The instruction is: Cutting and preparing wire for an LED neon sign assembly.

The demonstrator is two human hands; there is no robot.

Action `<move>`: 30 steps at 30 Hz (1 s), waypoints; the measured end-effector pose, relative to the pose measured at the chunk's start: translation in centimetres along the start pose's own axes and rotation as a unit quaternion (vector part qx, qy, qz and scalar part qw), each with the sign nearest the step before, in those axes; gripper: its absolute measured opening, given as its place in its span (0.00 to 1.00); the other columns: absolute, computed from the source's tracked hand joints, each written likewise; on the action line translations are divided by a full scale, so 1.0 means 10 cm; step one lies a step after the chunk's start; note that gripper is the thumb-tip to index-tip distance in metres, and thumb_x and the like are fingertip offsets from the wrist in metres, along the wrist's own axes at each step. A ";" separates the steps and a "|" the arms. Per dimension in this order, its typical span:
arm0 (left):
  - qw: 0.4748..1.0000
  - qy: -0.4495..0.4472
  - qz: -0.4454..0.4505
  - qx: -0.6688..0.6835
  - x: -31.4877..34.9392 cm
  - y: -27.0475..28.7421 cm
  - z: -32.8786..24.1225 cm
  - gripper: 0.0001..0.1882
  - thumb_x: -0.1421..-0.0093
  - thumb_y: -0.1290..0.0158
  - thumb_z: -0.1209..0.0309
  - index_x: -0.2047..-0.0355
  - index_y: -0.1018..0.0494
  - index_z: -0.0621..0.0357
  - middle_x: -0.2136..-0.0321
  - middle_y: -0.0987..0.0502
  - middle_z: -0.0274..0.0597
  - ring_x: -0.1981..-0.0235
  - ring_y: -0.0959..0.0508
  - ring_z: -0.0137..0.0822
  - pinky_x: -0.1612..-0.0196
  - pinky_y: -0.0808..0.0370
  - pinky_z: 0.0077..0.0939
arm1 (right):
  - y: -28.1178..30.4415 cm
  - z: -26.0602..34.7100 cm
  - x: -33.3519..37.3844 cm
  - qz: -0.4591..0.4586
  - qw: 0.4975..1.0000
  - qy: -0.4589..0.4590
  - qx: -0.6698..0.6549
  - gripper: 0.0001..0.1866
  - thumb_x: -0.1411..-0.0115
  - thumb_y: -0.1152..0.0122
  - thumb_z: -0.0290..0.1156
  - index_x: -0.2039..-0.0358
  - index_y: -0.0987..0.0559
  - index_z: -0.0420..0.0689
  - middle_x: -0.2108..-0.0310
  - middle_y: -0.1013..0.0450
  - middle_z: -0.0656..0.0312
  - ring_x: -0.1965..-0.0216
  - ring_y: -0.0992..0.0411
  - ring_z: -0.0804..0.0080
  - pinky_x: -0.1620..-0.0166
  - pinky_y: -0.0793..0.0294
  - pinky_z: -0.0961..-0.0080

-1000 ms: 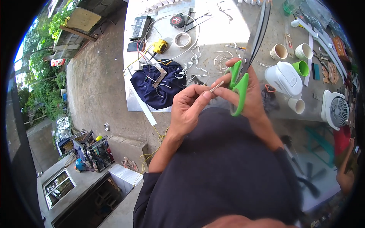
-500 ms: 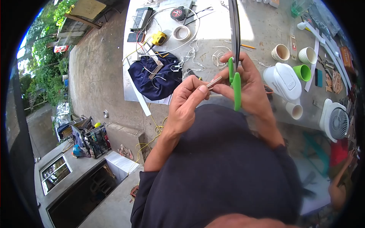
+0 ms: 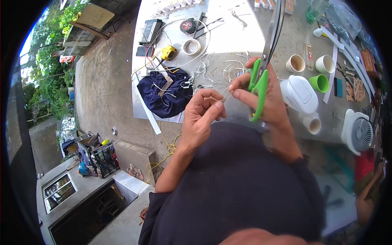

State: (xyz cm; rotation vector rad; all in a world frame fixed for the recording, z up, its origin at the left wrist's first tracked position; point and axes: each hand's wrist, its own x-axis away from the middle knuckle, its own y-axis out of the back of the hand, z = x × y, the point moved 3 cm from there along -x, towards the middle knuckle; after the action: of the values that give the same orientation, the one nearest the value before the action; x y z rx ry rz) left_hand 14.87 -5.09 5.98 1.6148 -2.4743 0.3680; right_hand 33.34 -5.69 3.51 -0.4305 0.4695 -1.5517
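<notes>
Between finger and thumb, my left hand (image 3: pixel 204 114) pinches a short piece of thin pale wire (image 3: pixel 227 97), which looks like two fine strands. My right hand (image 3: pixel 269 98) holds green-handled scissors (image 3: pixel 261 87) hooked on its fingers, blades pointing away and up. That hand's thumb and forefinger also close at the far end of the wire. Beyond my left hand lies a bunched dark blue cloth (image 3: pixel 163 102) with a small pale block and white wires on it. A loose white cord (image 3: pixel 232 70) lies on the table behind my hands.
On the grey table (image 3: pixel 245 45) are a tape roll (image 3: pixel 191 47), a tape measure (image 3: pixel 188 26) and a yellow tool (image 3: pixel 168 52). To the right stand a white lidded container (image 3: pixel 300 94), several cups and a white fan (image 3: pixel 359 131). Another person's arm (image 3: pixel 369 188) shows at lower right.
My hands have drawn slightly apart, and the wire between them now shows as thin separate strands. The scissors have tilted to the right, with their handles spread a little.
</notes>
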 end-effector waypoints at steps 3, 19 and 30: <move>1.000 -0.002 -0.021 0.016 -0.04 -0.03 0.06 0.08 0.31 0.45 0.71 0.57 0.26 0.63 0.71 0.21 0.35 0.69 0.22 0.24 0.66 0.28 0.18 | 0.05 -0.02 0.01 -0.011 0.999 0.022 0.024 0.28 0.42 0.35 0.15 0.46 0.38 0.44 0.63 0.20 0.57 0.60 0.21 0.75 0.55 0.22 0.78; 0.992 -0.055 -0.082 -0.074 0.00 -0.11 0.04 0.11 0.29 0.47 0.69 0.56 0.22 0.67 0.70 0.20 0.34 0.72 0.30 0.20 0.68 0.32 0.16 | 0.06 -0.08 0.07 -0.019 0.999 0.017 0.029 0.32 0.43 0.30 0.17 0.46 0.40 0.45 0.64 0.19 0.52 0.63 0.18 0.71 0.61 0.19 0.79; 0.989 -0.091 -0.051 -0.109 0.10 -0.15 0.03 0.10 0.33 0.43 0.75 0.54 0.21 0.68 0.65 0.16 0.45 0.65 0.17 0.30 0.61 0.21 0.21 | -0.06 -0.04 0.21 -0.069 0.997 0.023 -0.001 0.32 0.44 0.31 0.14 0.47 0.41 0.44 0.68 0.20 0.54 0.68 0.20 0.74 0.64 0.20 0.79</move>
State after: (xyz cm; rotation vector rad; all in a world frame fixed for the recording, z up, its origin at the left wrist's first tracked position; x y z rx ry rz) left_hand 15.90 -6.60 6.17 1.7402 -2.4421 -0.0663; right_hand 32.56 -7.77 3.47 -0.4375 0.4856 -1.6969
